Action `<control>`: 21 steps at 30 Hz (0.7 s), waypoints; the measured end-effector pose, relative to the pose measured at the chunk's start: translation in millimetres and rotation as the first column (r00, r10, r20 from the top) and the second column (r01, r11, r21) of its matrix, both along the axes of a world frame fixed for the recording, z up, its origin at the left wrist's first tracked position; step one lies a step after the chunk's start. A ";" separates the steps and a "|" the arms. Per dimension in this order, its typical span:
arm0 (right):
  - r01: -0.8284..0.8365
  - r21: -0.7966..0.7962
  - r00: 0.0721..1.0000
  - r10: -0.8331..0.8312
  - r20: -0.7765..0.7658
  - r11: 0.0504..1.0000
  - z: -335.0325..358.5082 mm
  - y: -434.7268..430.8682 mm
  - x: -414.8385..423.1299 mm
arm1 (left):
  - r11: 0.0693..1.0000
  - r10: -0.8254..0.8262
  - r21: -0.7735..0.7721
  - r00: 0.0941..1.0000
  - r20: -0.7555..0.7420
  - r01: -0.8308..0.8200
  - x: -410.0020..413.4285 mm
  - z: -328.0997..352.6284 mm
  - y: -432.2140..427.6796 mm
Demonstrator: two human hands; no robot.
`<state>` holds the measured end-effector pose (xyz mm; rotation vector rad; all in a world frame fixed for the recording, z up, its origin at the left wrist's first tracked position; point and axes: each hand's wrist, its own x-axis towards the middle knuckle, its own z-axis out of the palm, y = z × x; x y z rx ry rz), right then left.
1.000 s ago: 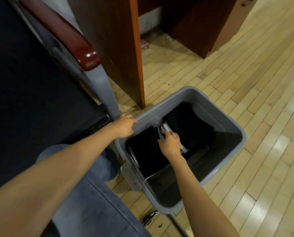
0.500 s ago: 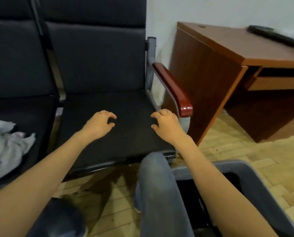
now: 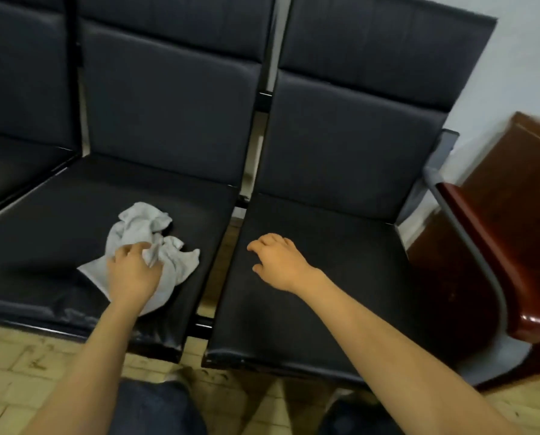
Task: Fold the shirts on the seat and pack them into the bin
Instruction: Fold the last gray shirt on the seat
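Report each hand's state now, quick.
Left hand: grips the shirt on the seat.
Right hand: open, fingers loosely curled, holds nothing.

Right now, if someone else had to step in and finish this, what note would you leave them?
The left grip, a bare hand, holds the crumpled pale shirt on the middle seat.
The right grip is over the right seat, fingers loosely curled, holding nothing.
The bin is out of view.
Done: this shirt is grabbed, not yet folded.
Left: fold it and pack it into the bin.
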<state>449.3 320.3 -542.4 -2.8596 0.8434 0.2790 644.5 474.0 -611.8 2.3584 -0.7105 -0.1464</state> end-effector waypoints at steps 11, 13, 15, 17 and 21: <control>0.113 0.348 0.989 -0.139 0.050 0.931 -59.1 16.4 157.4 | 0.902 0.097 0.432 0.969 -0.229 0.011 37.0 -24.0 13.7; 0.149 0.316 0.987 -0.160 0.010 0.937 -70.6 21.2 172.4 | 0.892 0.055 0.450 0.972 -0.228 0.055 37.2 -27.3 15.3; 0.162 0.242 0.987 -0.159 -0.032 0.957 -83.6 25.2 179.1 | 0.919 -0.002 0.381 0.966 -0.258 0.104 35.9 -29.3 13.6; 0.134 0.129 0.991 -0.131 -0.031 0.983 -94.7 26.7 177.3 | 0.949 -0.100 0.244 0.926 -0.363 0.198 32.0 -30.5 8.3; 0.181 0.256 0.957 -0.230 0.179 0.950 -93.8 15.0 161.4 | 0.998 -0.048 0.007 0.902 -0.428 0.057 32.8 -32.6 1.0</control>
